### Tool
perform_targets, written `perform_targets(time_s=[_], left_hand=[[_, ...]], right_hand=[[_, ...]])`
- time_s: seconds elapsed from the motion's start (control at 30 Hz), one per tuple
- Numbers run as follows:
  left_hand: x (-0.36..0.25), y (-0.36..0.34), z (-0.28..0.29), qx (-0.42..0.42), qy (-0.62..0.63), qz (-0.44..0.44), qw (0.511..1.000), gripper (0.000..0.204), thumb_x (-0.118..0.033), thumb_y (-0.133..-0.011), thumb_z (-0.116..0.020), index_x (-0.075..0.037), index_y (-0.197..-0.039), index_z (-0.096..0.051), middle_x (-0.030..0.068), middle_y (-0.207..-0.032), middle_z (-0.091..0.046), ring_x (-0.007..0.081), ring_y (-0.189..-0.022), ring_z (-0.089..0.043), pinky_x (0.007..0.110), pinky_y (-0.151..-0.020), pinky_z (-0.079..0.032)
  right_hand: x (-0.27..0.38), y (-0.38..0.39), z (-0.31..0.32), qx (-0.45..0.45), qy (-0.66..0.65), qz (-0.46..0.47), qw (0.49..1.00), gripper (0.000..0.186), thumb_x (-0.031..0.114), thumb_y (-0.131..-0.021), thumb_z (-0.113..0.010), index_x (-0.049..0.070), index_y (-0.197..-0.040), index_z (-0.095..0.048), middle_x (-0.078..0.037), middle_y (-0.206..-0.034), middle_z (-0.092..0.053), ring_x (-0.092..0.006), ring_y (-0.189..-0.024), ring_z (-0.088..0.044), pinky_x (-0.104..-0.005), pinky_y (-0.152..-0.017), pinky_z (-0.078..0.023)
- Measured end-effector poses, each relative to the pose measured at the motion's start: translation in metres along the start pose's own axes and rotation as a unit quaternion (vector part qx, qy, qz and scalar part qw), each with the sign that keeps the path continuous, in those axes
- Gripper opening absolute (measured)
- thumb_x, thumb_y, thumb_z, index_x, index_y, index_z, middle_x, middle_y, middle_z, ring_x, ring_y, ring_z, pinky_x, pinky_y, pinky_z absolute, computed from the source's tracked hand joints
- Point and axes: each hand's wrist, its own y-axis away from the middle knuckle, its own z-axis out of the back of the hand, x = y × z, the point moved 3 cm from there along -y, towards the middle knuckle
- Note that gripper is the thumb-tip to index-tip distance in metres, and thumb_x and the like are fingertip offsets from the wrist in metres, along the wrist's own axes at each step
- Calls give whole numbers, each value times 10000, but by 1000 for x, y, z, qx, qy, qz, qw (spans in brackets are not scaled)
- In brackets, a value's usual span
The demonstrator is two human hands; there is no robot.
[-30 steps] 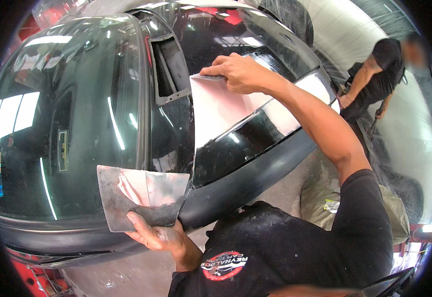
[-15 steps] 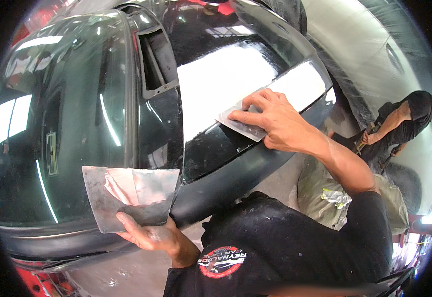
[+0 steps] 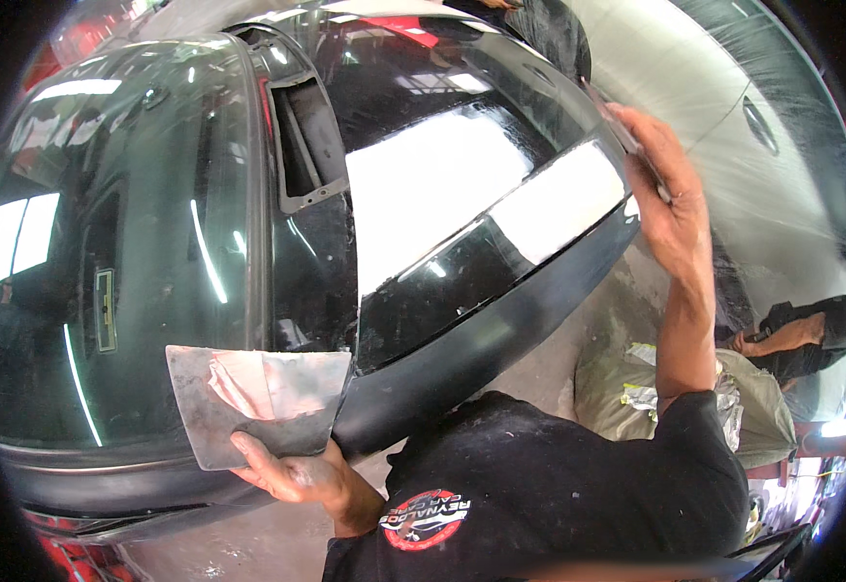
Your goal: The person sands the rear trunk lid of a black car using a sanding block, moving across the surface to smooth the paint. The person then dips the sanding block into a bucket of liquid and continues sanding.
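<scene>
"What are we holding in our left hand [image 3: 297, 475]?"

"We are gripping a flat grey plate [image 3: 200, 427] by its near edge, with the thumb pressing on its upper face and the fingers reaching underneath. Pinkish paste [image 3: 282, 383] is lying toward the plate's far edge."

"Where are we seeing that plate?"

"It is overlapping the near right corner of the dark glass [image 3: 142, 252] in our view, beside the left edge of the black panel [image 3: 432, 296]. We cannot tell if it is touching either."

"And our right hand [image 3: 672, 194]?"

"There we are pinching a thin spreader [image 3: 621, 128] between thumb and fingers, seeing it almost edge-on. It is standing at the panel's far right corner; whether it is touching the surface, we cannot tell."

"What else are we seeing?"

"A large white area [image 3: 442, 184] is spreading across the panel from its left edge, and a smaller white patch [image 3: 563, 204] is lying nearer its right end. A greenish sack [image 3: 602, 393] is resting on the floor [image 3: 529, 378], and a co-worker's forearm [image 3: 786, 338] is showing behind it."
</scene>
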Motion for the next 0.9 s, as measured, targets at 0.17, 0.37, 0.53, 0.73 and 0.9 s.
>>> perform_targets(time_s=[0.17,0.37,0.53,0.73,0.9], left_hand=[[-9,-4,-12,-58,91,125,986,444,-179,-898,-659,52,-1266,-570,234,-1323,-517,344,-1195,-545,471,-1003,-479],[-36,-12,-42,-47,67,180,980,394,-198,-906,-624,67,-1193,-570,207,-1225,-588,303,-1096,-602,443,-947,-501],[-43,-4,-58,69,160,234,957,306,-178,-920,-603,18,-1154,-576,175,-1152,-616,285,-1034,-634,432,-907,-527],[-34,-3,-62,73,172,223,957,306,-177,-926,-585,27,-1154,-567,166,-1169,-608,273,-1045,-626,419,-920,-517],[-36,-1,-59,79,209,245,943,360,-170,-930,-562,45,-1219,-546,180,-1217,-591,283,-1080,-607,413,-944,-494]], right_hand=[[-17,49,-11,-38,-83,-102,991,430,-47,-921,-503,82,-1326,-575,-75,-1215,-603,-182,-1169,-545,-317,-1003,-398],[-26,87,-10,-31,-129,-134,982,464,-44,-895,-512,35,-1351,-540,-132,-1302,-584,-263,-1208,-545,-352,-1044,-389],[-22,90,-10,-31,-188,-78,979,561,-80,-810,-509,54,-1353,-543,-126,-1296,-585,-273,-1212,-541,-364,-1048,-394],[-11,72,-51,92,55,78,991,751,-100,-671,-595,174,-1369,-562,-112,-1332,-541,-302,-1243,-500,-435,-1076,-375],[-31,54,-73,122,127,89,980,684,-31,-745,-566,252,-1367,-569,-95,-1299,-569,-300,-1223,-518,-445,-1001,-398]])
